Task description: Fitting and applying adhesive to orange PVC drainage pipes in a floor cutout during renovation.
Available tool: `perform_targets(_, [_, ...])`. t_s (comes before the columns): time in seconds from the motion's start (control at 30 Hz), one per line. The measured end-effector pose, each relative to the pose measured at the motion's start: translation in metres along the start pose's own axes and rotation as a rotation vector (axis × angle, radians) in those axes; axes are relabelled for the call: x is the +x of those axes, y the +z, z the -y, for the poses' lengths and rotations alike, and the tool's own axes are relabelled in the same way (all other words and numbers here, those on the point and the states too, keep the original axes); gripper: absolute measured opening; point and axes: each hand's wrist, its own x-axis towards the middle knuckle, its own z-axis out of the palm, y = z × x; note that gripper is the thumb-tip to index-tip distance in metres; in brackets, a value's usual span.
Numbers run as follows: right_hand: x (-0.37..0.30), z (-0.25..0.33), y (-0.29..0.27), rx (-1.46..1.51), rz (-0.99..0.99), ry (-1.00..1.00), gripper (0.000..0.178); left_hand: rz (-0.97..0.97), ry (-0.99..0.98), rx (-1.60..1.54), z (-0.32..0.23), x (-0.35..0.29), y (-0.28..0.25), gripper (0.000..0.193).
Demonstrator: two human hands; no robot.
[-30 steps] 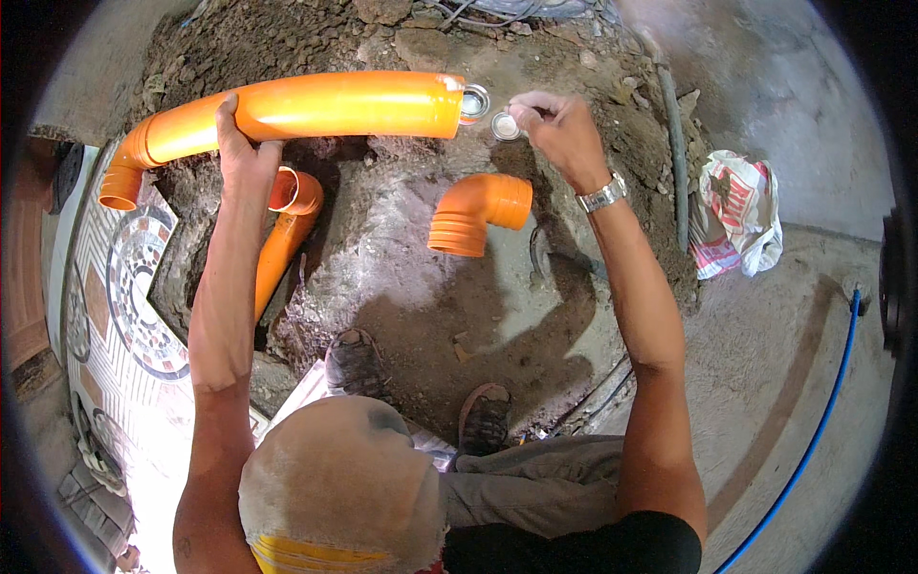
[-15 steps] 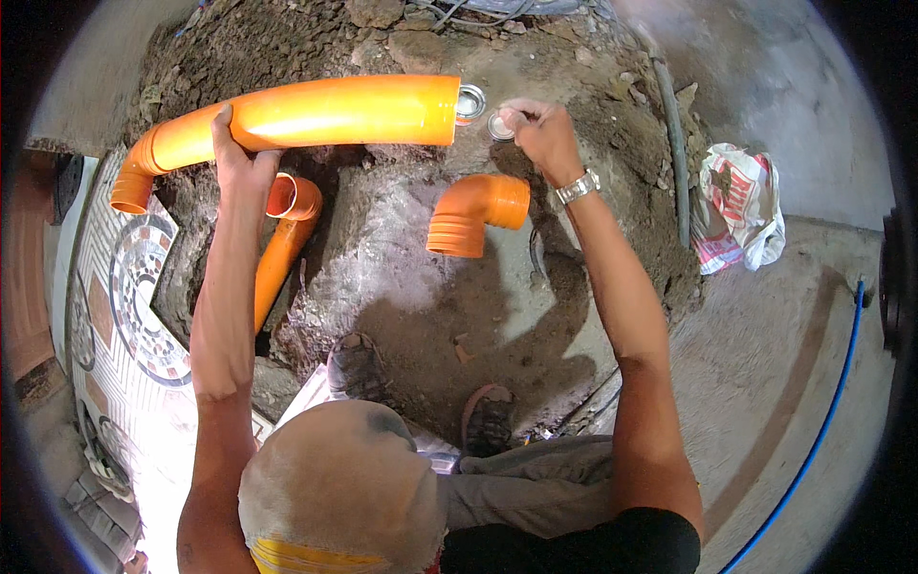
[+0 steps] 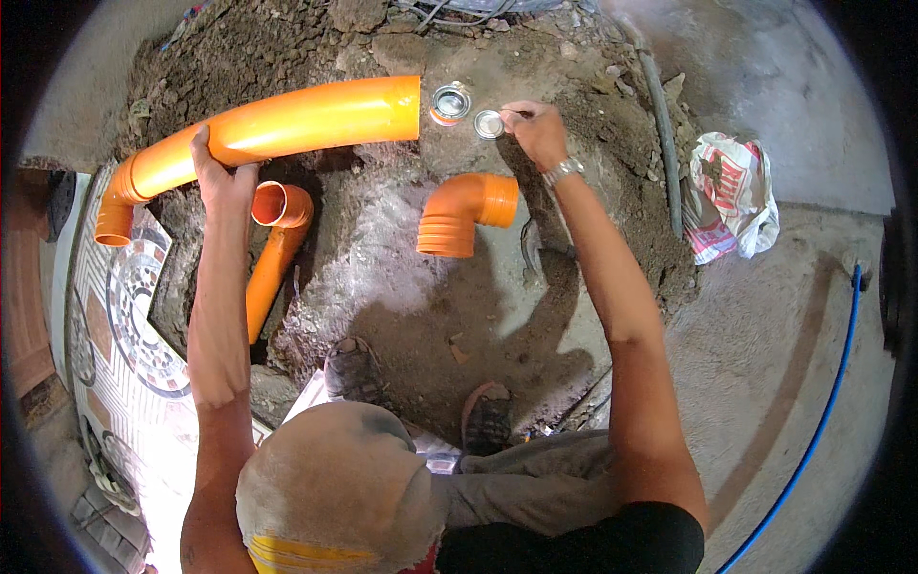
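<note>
My left hand point(image 3: 225, 182) grips a long orange plastic pipe point(image 3: 296, 120) from below, near its middle. An orange elbow fitting point(image 3: 115, 206) sits on the pipe's left end; the right end is an open cut edge. Beyond that end stands a small can point(image 3: 450, 101) with its top off. The fingers of my right hand point(image 3: 533, 132) are pinched at the edge of a small round lid point(image 3: 488, 123), just right of the can. A loose orange elbow point(image 3: 469, 215) lies on the ground between my arms.
Another orange pipe with an upturned open elbow point(image 3: 277, 253) lies in the trench beside my left forearm. A grey conduit point(image 3: 662, 143), a white and red sack point(image 3: 734, 196) and a blue hose point(image 3: 827, 411) are on the right. Patterned tiles point(image 3: 143, 297) border the trench at left.
The long pipe has shifted left and its elbow end has dipped, opening a gap between pipe and can. My right hand stays by the lid, with more of the lid now visible.
</note>
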Motion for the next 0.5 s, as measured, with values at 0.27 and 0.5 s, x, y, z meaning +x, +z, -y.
perform_targets(0.27, [0.023,-0.014,0.048,-0.201,-0.065,-0.079,0.015,-0.134,-0.067,-0.1,-0.006,-0.032,0.009,0.051])
perform_targets(0.5, [-0.006,0.028,0.029,-0.329,-0.055,-0.126,0.041,-0.04,-0.035,-0.086,-0.024,-0.018,-0.03,0.051])
